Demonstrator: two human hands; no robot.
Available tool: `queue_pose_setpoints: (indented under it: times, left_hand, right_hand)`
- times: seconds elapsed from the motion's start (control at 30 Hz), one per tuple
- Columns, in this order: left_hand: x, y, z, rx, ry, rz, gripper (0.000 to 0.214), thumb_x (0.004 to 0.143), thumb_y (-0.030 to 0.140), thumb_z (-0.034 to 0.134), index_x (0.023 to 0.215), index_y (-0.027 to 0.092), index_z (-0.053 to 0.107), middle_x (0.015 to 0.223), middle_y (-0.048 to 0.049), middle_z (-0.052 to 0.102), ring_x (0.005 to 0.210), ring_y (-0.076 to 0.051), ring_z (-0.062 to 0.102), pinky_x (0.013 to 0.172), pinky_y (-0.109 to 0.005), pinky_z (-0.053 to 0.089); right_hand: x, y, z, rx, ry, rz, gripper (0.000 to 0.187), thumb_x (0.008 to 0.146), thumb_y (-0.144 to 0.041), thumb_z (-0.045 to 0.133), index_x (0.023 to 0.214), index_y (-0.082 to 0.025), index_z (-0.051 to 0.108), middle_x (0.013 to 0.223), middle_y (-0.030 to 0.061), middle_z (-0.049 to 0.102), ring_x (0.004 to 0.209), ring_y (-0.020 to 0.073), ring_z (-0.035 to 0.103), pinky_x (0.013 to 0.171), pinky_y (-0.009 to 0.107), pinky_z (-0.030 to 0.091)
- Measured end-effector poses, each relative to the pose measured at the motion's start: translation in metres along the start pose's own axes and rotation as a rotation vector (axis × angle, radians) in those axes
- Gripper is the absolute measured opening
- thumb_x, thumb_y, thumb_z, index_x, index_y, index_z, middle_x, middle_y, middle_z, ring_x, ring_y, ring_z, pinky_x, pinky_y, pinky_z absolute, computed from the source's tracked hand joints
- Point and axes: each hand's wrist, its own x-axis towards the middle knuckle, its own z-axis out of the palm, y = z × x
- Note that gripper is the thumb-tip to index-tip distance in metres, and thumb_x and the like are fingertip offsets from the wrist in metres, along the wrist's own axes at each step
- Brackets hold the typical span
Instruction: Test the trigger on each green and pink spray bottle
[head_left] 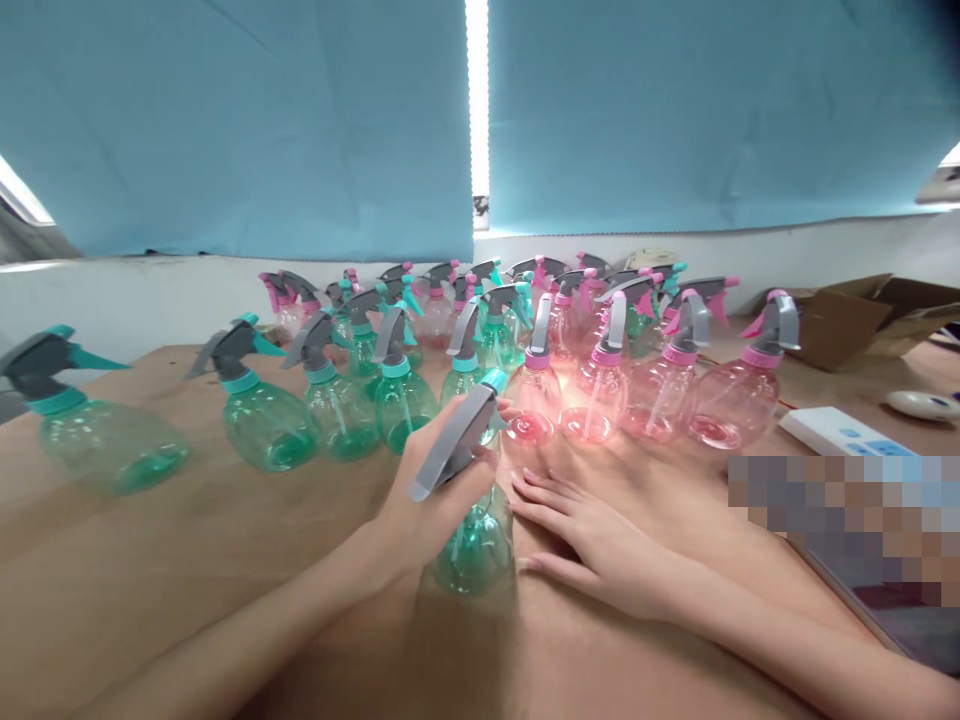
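Observation:
My left hand (431,490) is wrapped round the neck of a green spray bottle (474,545) with a grey trigger and teal cap, standing on the brown wooden table (150,570). My right hand (592,535) lies flat on the table just right of that bottle, fingers stretched out and touching or nearly touching its side. Behind them stand several green spray bottles (266,420) to the left and several pink spray bottles (731,395) to the right, in rows.
One green bottle (105,440) stands apart at the far left. An open cardboard box (862,315) sits at the back right, with a white flat device (840,430) and a white oval object (922,403) near it. Blue blinds cover the window behind.

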Motion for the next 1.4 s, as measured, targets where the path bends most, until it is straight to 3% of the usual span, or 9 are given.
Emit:
queue_pose_setpoints:
  times: [0.57, 0.77, 1.0, 1.4]
  left_hand:
    - [0.0012, 0.002, 0.0002, -0.006, -0.006, -0.024, 0.016, 0.074, 0.014, 0.052, 0.077, 0.023, 0.04, 0.065, 0.0065, 0.033, 0.053, -0.011, 0.032, 0.052, -0.027, 0.029]
    - [0.002, 0.003, 0.0006, -0.01, -0.016, -0.045, 0.015, 0.075, 0.015, 0.052, 0.087, 0.023, 0.05, 0.064, 0.0064, 0.036, 0.052, -0.011, 0.034, 0.052, -0.027, 0.03]
    - [0.0025, 0.0065, 0.0006, -0.009, -0.026, -0.033, 0.029, 0.074, 0.015, 0.051, 0.101, 0.024, 0.057, 0.063, 0.006, 0.037, 0.05, -0.011, 0.033, 0.05, -0.026, 0.029]
    - [0.003, 0.0053, -0.004, 0.082, -0.055, -0.04, 0.008, 0.078, 0.023, 0.054, 0.081, 0.023, 0.047, 0.067, 0.0032, 0.048, 0.056, -0.013, 0.043, 0.05, -0.027, 0.032]
  right_hand:
    - [0.0003, 0.0019, -0.0001, -0.02, -0.03, 0.018, 0.066, 0.097, -0.06, 0.041, 0.149, -0.02, 0.039, 0.155, 0.0087, 0.036, 0.143, 0.0287, 0.032, 0.118, 0.05, 0.026]
    - [0.0003, 0.0015, -0.0003, -0.004, -0.017, 0.014, 0.065, 0.097, -0.059, 0.043, 0.149, -0.021, 0.039, 0.155, 0.0091, 0.037, 0.143, 0.0289, 0.032, 0.118, 0.05, 0.026]
    - [-0.0004, 0.0011, -0.0004, 0.001, -0.011, 0.008, 0.064, 0.097, -0.058, 0.043, 0.15, -0.023, 0.036, 0.155, 0.0084, 0.037, 0.143, 0.0289, 0.032, 0.117, 0.051, 0.027]
    - [0.0003, 0.002, -0.0003, -0.02, -0.021, 0.012, 0.066, 0.097, -0.061, 0.04, 0.149, -0.021, 0.038, 0.155, 0.0089, 0.037, 0.143, 0.0285, 0.032, 0.117, 0.05, 0.026]
